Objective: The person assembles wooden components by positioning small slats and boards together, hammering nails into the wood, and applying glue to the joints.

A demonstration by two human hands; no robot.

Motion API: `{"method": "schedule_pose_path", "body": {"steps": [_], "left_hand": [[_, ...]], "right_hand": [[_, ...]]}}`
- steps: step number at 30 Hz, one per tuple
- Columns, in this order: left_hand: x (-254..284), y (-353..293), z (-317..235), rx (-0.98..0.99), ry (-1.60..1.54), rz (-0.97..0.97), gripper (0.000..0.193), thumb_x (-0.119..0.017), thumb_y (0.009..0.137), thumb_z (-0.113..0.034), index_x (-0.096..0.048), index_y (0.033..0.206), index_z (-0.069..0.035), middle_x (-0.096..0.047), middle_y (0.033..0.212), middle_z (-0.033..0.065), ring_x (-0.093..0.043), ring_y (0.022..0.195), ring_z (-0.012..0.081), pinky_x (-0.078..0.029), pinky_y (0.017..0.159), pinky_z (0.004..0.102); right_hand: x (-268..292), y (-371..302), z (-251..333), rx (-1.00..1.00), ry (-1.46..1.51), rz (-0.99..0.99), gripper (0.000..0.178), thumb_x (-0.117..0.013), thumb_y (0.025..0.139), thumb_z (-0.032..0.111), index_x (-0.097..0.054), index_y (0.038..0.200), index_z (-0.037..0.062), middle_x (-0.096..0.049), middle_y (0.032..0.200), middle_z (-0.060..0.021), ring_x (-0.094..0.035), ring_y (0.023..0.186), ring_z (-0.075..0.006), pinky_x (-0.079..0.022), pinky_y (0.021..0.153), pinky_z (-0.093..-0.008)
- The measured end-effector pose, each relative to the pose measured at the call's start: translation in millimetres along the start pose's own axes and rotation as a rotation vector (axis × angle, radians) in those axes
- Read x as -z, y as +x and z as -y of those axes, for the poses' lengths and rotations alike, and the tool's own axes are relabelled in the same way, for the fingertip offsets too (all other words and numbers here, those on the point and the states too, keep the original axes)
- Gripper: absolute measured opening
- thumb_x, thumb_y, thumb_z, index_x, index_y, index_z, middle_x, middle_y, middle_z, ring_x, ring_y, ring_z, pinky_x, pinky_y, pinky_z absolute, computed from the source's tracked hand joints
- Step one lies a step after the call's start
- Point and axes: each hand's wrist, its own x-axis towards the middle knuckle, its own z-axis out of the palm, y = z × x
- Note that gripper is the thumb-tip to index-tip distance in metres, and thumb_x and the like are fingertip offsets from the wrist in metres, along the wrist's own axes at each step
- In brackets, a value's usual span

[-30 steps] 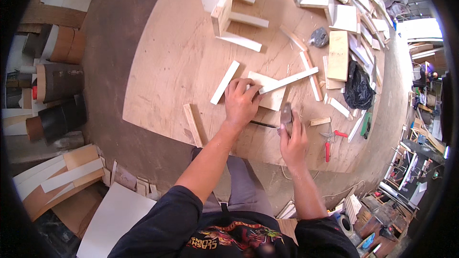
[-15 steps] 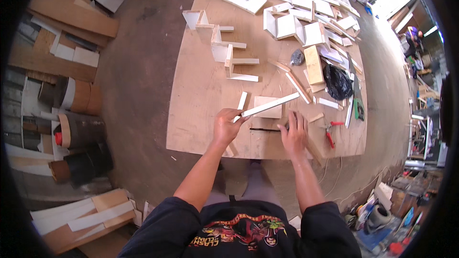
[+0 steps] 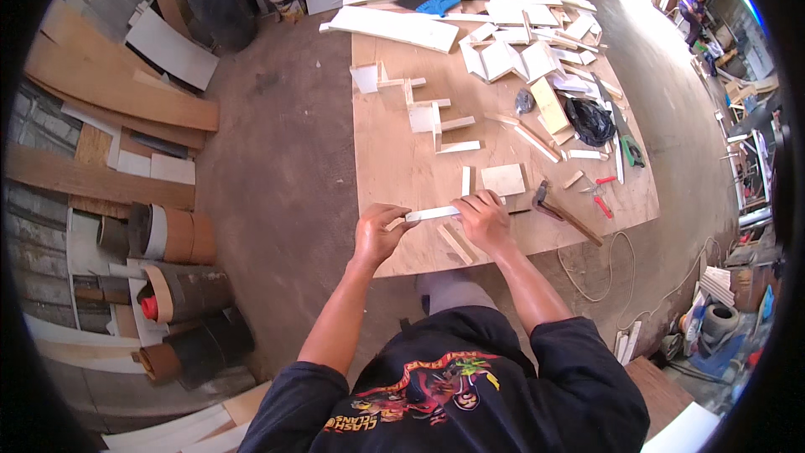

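Note:
A narrow white wooden strip (image 3: 433,213) is held level over the near part of the table. The fingertips of my left hand (image 3: 381,233) pinch its left end. My right hand (image 3: 485,221) is closed round its right part, hiding that end. A thin dark rod (image 3: 521,211) shows beside my right hand, partly covered by it. To the right lies a hammer (image 3: 570,217) with a wooden handle. Beyond my hands are a short white strip (image 3: 466,181) and a pale square board (image 3: 503,179). A small wood piece (image 3: 455,243) lies close to the near edge.
Stepped white wood assemblies (image 3: 435,124) stand on the table (image 3: 386,168). Red-handled pliers (image 3: 600,199), a green-handled saw (image 3: 627,136), a black plastic bag (image 3: 589,121) and a blue brush (image 3: 438,3) lie around. Cords (image 3: 591,295) trail on the floor. A person (image 3: 693,10) is far right.
My right hand, previously apart from the strip with its fingers extended, has closed on it. The strip is nearer to me and more level. The view has shifted, and the hammer shows more fully.

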Motion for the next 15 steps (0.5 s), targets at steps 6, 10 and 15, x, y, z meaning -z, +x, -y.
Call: {"method": "schedule_pose_path", "body": {"steps": [6,10,15], "left_hand": [[0,56,27,0.011,-0.112,0.143,0.030,-0.089,0.081,-0.011,-0.082,0.109,-0.003,-0.079,0.098,0.0149,-0.074,0.094,0.0317,-0.058,0.082,0.0407],[14,85,62,0.104,-0.178,0.221,0.040,-0.089,0.085,-0.017,-0.079,0.121,-0.004,-0.080,0.102,0.0130,-0.074,0.090,0.0240,-0.058,0.083,0.0384],[32,131,122,0.390,-0.211,0.263,0.047,-0.084,0.093,-0.034,-0.077,0.128,-0.004,-0.080,0.105,0.0110,-0.074,0.091,0.0188,-0.058,0.082,0.0348]], "right_hand": [[-24,11,-2,-0.197,-0.022,-0.047,0.023,-0.082,0.081,0.017,-0.076,0.103,0.0130,-0.074,0.096,-0.0020,-0.066,0.090,-0.0269,-0.054,0.082,-0.0411],[-56,32,-3,-0.356,0.022,-0.093,0.028,-0.084,0.080,0.017,-0.074,0.106,0.0130,-0.073,0.095,-0.0034,-0.067,0.091,-0.0303,-0.055,0.078,-0.0462],[-66,67,8,-0.490,0.054,-0.141,0.026,-0.082,0.083,0.016,-0.074,0.107,0.0113,-0.074,0.097,-0.0059,-0.068,0.089,-0.0342,-0.055,0.075,-0.0466]]}}
